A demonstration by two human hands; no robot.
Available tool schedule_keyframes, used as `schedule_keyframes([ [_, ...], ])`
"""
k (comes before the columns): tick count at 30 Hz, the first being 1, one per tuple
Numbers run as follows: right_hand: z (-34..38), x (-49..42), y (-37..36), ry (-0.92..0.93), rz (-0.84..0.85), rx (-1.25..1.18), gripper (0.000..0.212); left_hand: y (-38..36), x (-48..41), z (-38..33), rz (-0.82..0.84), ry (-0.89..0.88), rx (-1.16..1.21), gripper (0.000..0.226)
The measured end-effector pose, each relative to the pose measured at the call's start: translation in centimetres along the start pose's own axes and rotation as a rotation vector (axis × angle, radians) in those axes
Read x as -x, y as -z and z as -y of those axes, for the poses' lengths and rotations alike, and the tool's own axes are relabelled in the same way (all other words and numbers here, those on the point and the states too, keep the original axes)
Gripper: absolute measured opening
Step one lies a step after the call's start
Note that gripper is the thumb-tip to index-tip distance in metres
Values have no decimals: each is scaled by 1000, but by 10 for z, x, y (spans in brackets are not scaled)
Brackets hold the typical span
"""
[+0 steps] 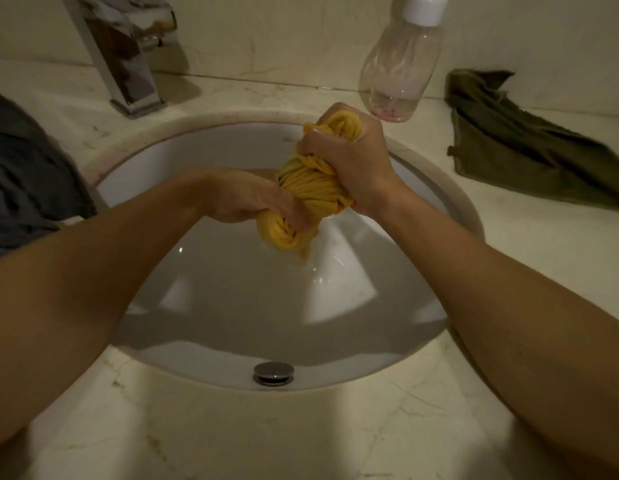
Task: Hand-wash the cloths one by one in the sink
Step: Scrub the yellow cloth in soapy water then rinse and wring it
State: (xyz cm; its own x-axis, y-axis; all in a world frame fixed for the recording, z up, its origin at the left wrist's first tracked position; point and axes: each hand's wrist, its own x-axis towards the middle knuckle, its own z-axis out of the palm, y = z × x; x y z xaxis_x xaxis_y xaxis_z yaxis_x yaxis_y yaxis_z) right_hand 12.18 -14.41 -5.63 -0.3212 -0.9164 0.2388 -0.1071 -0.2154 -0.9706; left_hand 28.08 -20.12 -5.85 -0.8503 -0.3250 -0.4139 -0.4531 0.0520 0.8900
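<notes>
Hands (349, 161) around yellow cloth (311, 188), mid-basin (231, 292).

Both bare forearms are reaching forward — the left hand (252, 202) is fisting low, knuckles up, while the right hand (349, 161) is clenching higher, wrist bent.

My left hand (256, 202) and right hand (349, 161) both grip the twisted yellow cloth (311, 188) above the sink (231, 306); olive cloth (529, 143) at two o'clock.
</notes>
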Motion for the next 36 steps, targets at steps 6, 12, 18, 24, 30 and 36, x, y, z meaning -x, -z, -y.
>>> schedule_keyframes([
  [6, 2, -3, 5, -22, -20, 5, 25, -4, -7, -2, -113, 131, -10, 51],
  [12, -2, -4, 13, -134, 53, -41, 49, -5, -14, 2, -433, 103, -112, 44],
  [18, 4, 5, 16, -501, 258, 116, 60, -18, -12, -8, -632, 148, -506, 14],
  [24, -7, 2, 0, -380, -115, 53, 18, -28, -16, -15, -697, 85, -504, 17],
  [30, -3, -3, -5, -282, -248, 172, 25, -33, -19, -15, -717, 38, -351, 11],
  [36, -3, -3, -5, -292, -247, 166, 21, -33, -15, -16, -720, 51, -368, 8],
])
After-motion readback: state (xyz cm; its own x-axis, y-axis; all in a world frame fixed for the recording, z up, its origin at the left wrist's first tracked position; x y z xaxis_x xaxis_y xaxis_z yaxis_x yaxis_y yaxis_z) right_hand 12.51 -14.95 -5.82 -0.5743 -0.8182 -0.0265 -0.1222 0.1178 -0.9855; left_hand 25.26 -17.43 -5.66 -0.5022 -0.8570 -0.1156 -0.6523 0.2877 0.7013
